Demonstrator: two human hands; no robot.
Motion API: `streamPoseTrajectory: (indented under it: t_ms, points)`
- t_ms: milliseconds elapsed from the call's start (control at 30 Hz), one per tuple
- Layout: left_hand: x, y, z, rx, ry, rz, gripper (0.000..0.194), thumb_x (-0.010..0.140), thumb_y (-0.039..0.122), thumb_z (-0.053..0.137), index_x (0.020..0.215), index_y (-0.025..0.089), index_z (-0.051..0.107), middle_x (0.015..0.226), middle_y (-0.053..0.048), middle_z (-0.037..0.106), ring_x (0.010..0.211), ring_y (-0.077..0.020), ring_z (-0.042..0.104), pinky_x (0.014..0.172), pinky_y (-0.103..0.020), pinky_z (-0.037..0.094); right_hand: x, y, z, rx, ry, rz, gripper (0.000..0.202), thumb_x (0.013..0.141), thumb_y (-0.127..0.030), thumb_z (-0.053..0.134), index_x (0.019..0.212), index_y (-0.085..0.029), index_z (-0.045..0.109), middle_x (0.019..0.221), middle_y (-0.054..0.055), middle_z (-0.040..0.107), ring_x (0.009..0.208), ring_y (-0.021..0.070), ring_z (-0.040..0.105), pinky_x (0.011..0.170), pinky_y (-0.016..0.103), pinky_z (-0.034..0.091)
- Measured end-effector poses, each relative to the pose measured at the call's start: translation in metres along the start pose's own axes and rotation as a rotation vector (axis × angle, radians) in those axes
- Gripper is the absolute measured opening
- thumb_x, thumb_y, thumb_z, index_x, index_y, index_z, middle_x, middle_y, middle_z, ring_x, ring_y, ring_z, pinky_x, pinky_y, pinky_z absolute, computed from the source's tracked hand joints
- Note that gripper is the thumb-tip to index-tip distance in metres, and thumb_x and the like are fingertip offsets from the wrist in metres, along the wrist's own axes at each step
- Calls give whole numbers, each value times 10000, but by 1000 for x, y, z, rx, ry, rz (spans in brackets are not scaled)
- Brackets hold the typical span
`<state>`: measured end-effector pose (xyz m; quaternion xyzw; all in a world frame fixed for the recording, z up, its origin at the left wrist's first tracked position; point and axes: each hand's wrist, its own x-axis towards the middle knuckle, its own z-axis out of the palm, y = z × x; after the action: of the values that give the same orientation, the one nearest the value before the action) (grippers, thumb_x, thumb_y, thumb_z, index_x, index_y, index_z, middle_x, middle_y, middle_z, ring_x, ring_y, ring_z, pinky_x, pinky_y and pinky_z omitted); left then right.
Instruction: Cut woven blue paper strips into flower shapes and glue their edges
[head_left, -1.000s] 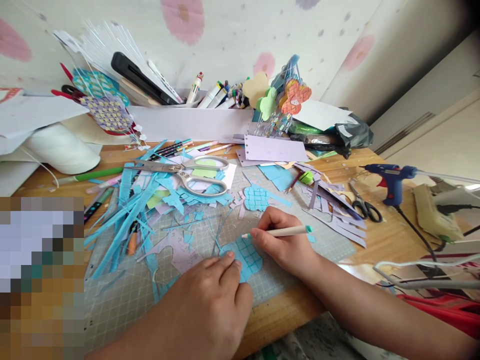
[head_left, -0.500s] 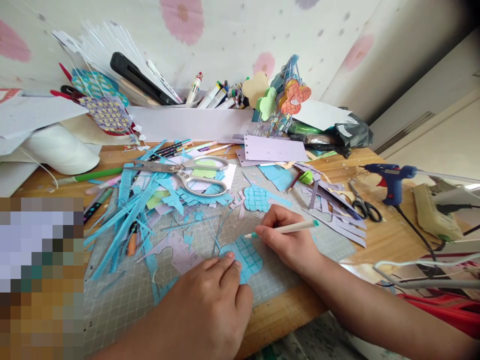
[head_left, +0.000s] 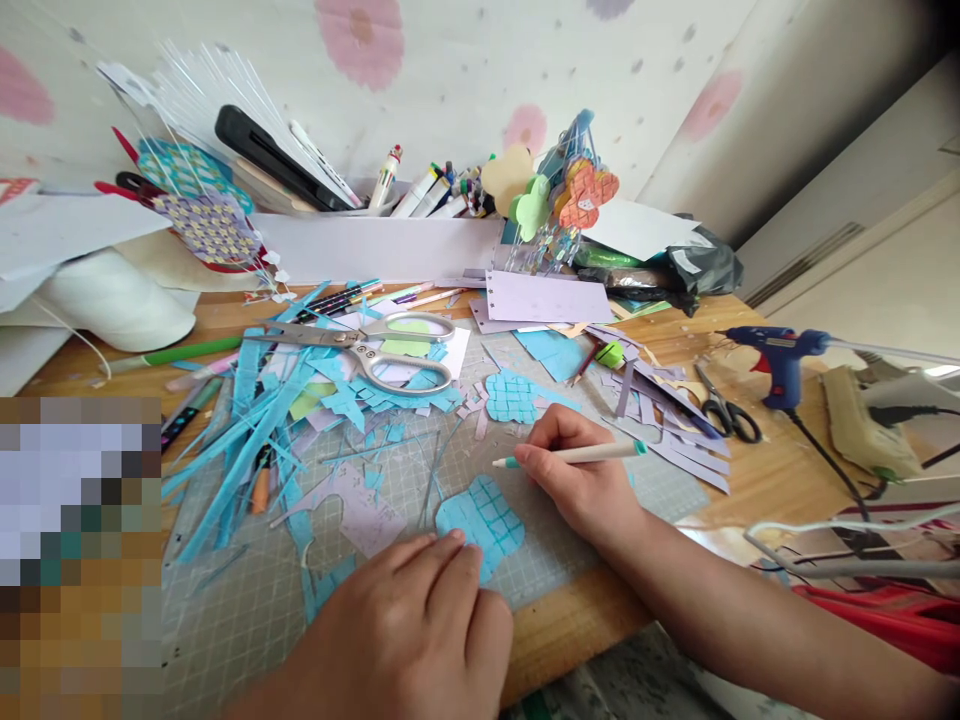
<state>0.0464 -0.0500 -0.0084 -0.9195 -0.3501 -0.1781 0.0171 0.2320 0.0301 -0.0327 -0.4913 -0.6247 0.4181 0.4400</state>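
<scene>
My right hand (head_left: 577,475) is closed around a white marker (head_left: 600,453) with teal ends. The marker's tip points left, a little above and apart from a blue paper cutout (head_left: 487,520). That cutout has a scalloped edge and teal grid lines drawn across it. My left hand (head_left: 420,620) lies at its lower edge, fingers stretched out side by side, the fingertips resting on the paper. Farther back, a second blue gridded cutout (head_left: 511,398) lies on the grey cutting mat (head_left: 555,570). The underside of my left hand is hidden.
Large silver scissors (head_left: 375,350) lie on blue paper strips (head_left: 255,440) at the left. Purple scraps (head_left: 367,510) are near my left hand. On the right are black-handled scissors (head_left: 727,410), a blue glue gun (head_left: 780,360) and a power strip (head_left: 862,420).
My left hand has slid down and slightly right, uncovering more of the cutout's left side. The marker has shifted slightly right and up, its tip now off the paper.
</scene>
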Motion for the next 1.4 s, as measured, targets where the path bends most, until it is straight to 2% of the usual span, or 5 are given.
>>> streamPoseTrajectory:
  t_ms: [267,700,1000,1233,1400]
  points:
    - [0,4,0,24,-136,-58,169,771,109,462,731,198,600,793,-66,729,710,-226,686,669,-387,588,-1,-5,2,-142,-84,-38,201,703,-225,575,557,-200,440,492,-39,444,461,95,380,445,227,304]
    - [-2,6,1,35,-143,-61,225,805,101,430,753,195,629,860,-93,741,784,-242,701,716,-405,584,-1,-5,3,-197,-110,-63,205,689,-196,559,545,-203,413,475,-47,428,447,89,366,442,219,286]
    - [-6,6,2,33,-151,-69,198,810,129,441,769,194,624,881,-91,742,796,-232,701,740,-395,584,-2,3,0,122,5,-2,240,743,-238,615,571,-206,450,501,-46,457,481,104,403,468,239,320]
    - [-7,11,5,75,-110,-68,203,815,133,438,769,188,628,922,-106,747,826,-242,710,756,-396,589,-5,-3,6,128,-112,-1,238,783,-287,632,651,-203,452,514,-67,439,445,77,357,418,207,285]
    - [-5,12,5,67,-91,-77,190,818,139,449,754,189,621,929,-94,748,837,-230,712,761,-374,593,-6,-5,8,-19,-173,-54,241,768,-255,625,613,-194,451,514,-58,450,466,75,364,428,196,300]
